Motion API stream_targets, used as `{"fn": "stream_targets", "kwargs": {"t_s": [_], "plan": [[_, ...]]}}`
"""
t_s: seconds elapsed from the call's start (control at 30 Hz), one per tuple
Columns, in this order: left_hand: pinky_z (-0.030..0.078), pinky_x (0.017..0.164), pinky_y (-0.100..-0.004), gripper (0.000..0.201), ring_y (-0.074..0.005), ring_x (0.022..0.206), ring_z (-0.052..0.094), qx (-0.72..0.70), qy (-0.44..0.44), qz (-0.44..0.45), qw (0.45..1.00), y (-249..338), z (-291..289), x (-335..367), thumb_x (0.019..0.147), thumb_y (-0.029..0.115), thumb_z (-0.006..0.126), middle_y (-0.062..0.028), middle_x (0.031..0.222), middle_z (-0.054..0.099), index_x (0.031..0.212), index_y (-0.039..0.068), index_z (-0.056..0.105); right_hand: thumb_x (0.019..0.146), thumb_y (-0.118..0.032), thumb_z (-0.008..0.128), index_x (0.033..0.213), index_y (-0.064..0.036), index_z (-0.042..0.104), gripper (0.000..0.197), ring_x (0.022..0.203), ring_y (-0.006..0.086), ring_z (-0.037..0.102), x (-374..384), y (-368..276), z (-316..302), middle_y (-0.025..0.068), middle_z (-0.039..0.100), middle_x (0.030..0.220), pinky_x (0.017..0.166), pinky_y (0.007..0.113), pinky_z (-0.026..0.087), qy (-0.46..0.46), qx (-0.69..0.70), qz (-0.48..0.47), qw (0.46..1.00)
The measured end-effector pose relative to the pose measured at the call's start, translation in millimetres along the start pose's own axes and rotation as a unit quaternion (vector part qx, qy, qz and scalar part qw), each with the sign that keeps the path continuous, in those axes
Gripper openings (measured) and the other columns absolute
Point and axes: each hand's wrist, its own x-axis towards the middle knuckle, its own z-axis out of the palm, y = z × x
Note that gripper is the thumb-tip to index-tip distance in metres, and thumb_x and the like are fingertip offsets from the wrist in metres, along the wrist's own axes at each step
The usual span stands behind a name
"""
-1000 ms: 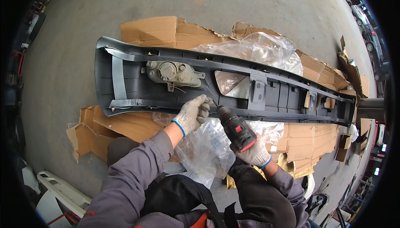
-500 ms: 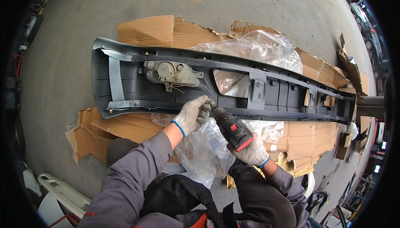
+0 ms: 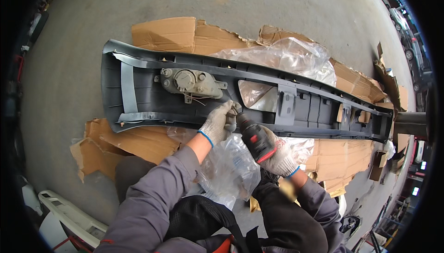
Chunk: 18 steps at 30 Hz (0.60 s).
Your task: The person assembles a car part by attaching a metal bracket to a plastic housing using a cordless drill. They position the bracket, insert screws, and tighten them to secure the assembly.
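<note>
My right hand (image 3: 278, 157), in a knit work glove, grips a black and red cordless drill (image 3: 255, 141). Its nose points up and left. Gloved as well, my left hand (image 3: 217, 121) is closed at the drill's front end, fingertips pinched together; whatever lies between them is too small to make out. Both hands are over the near edge of a long dark car bumper (image 3: 147, 97), its hollow inner side facing up. In its left part sits a dusty lamp unit (image 3: 186, 81) with a thin wire. A grey metal bracket (image 3: 286, 105) spans its middle.
Torn cardboard (image 3: 164, 33) and clear plastic sheeting (image 3: 296, 59) lie under and around the bumper on the concrete floor (image 3: 92, 31). More crumpled plastic (image 3: 229, 170) is between my knees and the bumper. A pale bumper-like part (image 3: 69, 216) rests at lower left; a grey post (image 3: 411, 123) stands at right.
My right hand has slid up along the drill's side, and the drill has tilted and shifted slightly left. The left hand has moved a little right and up, still at its nose.
</note>
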Motion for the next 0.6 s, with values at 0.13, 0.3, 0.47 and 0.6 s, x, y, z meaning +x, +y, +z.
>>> {"fn": "stream_targets", "kwargs": {"t_s": [0.13,0.3,0.47,0.6], "plan": [[0.026,0.043,-0.0188,0.024,-0.0034,0.050,0.034,-0.095,0.007,0.001,0.995,-9,7,21,0.106,0.036,0.059,0.0118,0.074,0.053,0.101,0.016,0.072,0.084,-0.033,0.079,0.146,-0.0028,0.045,0.078,0.122,0.0332,0.065,13,17,4,0.0184,0.064,0.134,0.100,0.040,0.053,0.010,-0.158,-0.013,0.987],[0.027,0.042,-0.0184,0.017,-0.0015,0.047,0.036,-0.196,-0.026,-0.021,0.980,-11,10,30,0.102,0.023,0.058,0.0134,0.070,0.055,0.111,0.019,0.071,0.087,-0.045,0.073,0.144,-0.0039,0.048,0.074,0.113,0.0409,0.068,56,-14,-37,0.0232,0.070,0.120,0.094,0.045,0.056,-0.076,-0.230,0.085,0.967],[0.028,0.039,-0.0179,0.015,0.0003,0.047,0.040,-0.278,-0.088,0.012,0.957,-5,-13,55,0.103,0.020,0.057,0.0114,0.067,0.057,0.099,0.017,0.071,0.088,-0.038,0.071,0.133,-0.0062,0.057,0.057,0.111,0.0423,0.068,102,-44,-39,0.0243,0.071,0.116,0.092,0.046,0.056,-0.113,-0.216,0.134,0.961],[0.030,0.038,-0.0181,0.020,-0.0015,0.049,0.046,-0.303,-0.107,-0.001,0.947,-9,-16,67,0.105,0.021,0.055,0.0085,0.068,0.060,0.091,0.015,0.068,0.086,-0.039,0.073,0.131,-0.0071,0.057,0.057,0.103,0.0422,0.071,106,-36,-29,0.0227,0.073,0.108,0.087,0.048,0.058,-0.070,-0.214,0.095,0.970]]}}
